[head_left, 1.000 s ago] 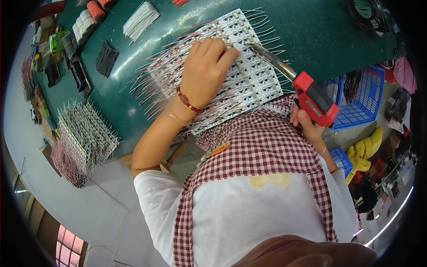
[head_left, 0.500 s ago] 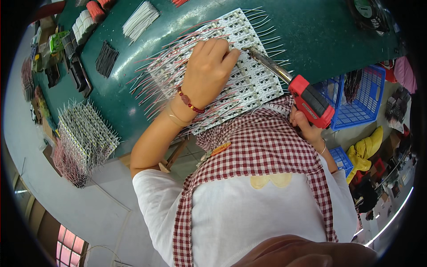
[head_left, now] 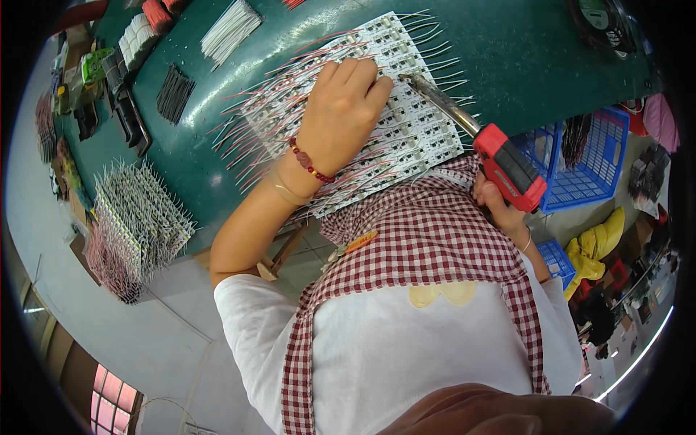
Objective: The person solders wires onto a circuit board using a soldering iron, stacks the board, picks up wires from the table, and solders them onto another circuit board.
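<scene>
A white panel of circuit boards (head_left: pixel 428 141) lies tilted on the green table, with thin red and white wires sticking out along its left side and white ones along its right. Over the middle of the panel is my left hand (head_left: pixel 346 101), its fingers curled closed; their tips are hidden, so what they pinch cannot be made out. My right hand (head_left: pixel 500 206) grips a red and black soldering gun (head_left: pixel 511 170) from below. The gun's metal tip points to the upper left, over the panel, just right of my left fingers.
On the green table (head_left: pixel 522 65) lie bundles of white wires (head_left: pixel 230 32) and black wires (head_left: pixel 175 94). A stack of wired boards (head_left: pixel 141 217) stands at the left edge. Blue crates (head_left: pixel 591 163) are at the right, and a dark round device (head_left: pixel 602 25) sits at the far right.
My left hand has shifted very slightly up over the panel. The soldering gun's tip has moved a little to the right; both grips look the same.
</scene>
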`<state>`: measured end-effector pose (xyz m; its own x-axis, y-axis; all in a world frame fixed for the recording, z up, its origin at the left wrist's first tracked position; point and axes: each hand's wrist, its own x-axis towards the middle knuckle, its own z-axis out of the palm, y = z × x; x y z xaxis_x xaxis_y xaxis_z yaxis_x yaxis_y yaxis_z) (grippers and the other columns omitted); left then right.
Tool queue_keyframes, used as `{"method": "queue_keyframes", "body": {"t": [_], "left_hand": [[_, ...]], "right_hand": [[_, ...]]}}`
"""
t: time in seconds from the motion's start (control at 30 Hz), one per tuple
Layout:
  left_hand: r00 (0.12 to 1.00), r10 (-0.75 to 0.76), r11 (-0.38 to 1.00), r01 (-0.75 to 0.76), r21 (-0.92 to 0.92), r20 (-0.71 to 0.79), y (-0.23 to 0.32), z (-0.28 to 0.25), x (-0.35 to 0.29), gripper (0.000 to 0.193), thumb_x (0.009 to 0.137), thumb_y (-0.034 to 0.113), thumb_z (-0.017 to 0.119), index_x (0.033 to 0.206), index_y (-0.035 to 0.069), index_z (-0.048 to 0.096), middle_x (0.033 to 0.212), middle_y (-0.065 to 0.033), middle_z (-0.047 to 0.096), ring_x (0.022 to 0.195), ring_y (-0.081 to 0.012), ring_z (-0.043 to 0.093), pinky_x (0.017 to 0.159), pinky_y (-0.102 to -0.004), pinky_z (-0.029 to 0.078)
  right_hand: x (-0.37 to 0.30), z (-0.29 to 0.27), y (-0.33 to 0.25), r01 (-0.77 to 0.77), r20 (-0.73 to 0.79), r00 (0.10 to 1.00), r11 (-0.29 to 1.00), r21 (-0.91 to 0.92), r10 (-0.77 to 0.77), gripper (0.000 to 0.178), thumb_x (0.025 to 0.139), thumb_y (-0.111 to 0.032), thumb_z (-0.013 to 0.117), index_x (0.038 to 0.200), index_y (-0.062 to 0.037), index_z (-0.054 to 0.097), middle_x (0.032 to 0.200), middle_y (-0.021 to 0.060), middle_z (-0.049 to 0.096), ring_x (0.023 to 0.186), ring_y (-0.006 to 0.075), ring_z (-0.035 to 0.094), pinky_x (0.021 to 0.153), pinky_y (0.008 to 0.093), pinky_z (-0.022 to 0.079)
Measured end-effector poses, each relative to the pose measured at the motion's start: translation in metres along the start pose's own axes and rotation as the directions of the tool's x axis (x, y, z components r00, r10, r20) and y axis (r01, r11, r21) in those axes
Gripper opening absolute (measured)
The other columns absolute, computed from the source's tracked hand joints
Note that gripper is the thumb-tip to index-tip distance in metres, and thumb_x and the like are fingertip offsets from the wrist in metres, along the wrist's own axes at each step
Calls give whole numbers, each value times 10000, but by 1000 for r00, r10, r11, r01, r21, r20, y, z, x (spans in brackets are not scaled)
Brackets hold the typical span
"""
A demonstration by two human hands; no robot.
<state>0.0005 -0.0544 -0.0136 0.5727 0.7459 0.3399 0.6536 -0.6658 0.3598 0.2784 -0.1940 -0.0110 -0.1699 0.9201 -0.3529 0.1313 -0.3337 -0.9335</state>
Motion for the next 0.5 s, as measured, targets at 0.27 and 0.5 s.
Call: {"method": "queue_keyframes", "body": {"t": [0.27,0.5], "left_hand": [[1000,20,997,-19,72,-5,3,-3,1,216,668,6,622,874,58,661,743,-47,492,720,-205,516,672,-319,398],[999,48,999,-48,-12,-22,8,-2,-10,216,715,73,585,924,50,635,778,-52,479,755,-208,495,698,-342,403]], "right_hand": [[-1,-1,-7,17,-30,999,997,-74,-19,158,858,-51,620,1000,18,627,908,68,639,834,136,595,742,282,480],[-9,-2,-7,-23,-68,997,999,35,25,169,881,-82,616,1023,9,616,916,45,627,844,131,583,752,278,472]]}}
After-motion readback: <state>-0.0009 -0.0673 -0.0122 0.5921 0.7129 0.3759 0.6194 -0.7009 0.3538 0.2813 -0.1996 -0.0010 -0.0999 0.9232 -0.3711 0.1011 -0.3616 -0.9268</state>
